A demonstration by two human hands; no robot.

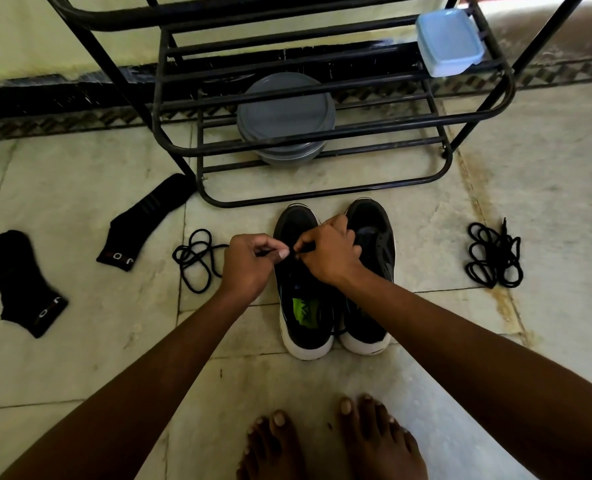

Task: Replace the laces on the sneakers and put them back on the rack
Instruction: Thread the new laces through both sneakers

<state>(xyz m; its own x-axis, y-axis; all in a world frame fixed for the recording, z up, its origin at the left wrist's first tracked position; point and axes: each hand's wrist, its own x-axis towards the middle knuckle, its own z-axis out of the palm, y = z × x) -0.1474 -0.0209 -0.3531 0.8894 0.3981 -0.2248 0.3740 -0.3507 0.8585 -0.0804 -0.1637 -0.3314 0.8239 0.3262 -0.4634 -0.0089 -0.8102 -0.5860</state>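
Observation:
Two black sneakers with white soles stand side by side on the floor, toes toward the rack: the left sneaker (303, 306) and the right sneaker (370, 271). My left hand (248, 268) pinches a black lace (196, 259) whose loose coils trail on the tiles to the left. My right hand (329, 254) pinches the same lace's tip over the left sneaker's eyelets, fingertips nearly touching those of the left hand. A second bundle of black lace (493, 256) lies on the floor to the right. The black metal shoe rack (322, 197) stands just behind the sneakers.
Two black socks (28, 282) (145, 221) lie on the tiles at left. On the rack sit stacked grey round lids (286, 116) and a pale blue plastic box (448, 41). My bare feet (332, 441) are at the bottom of the view.

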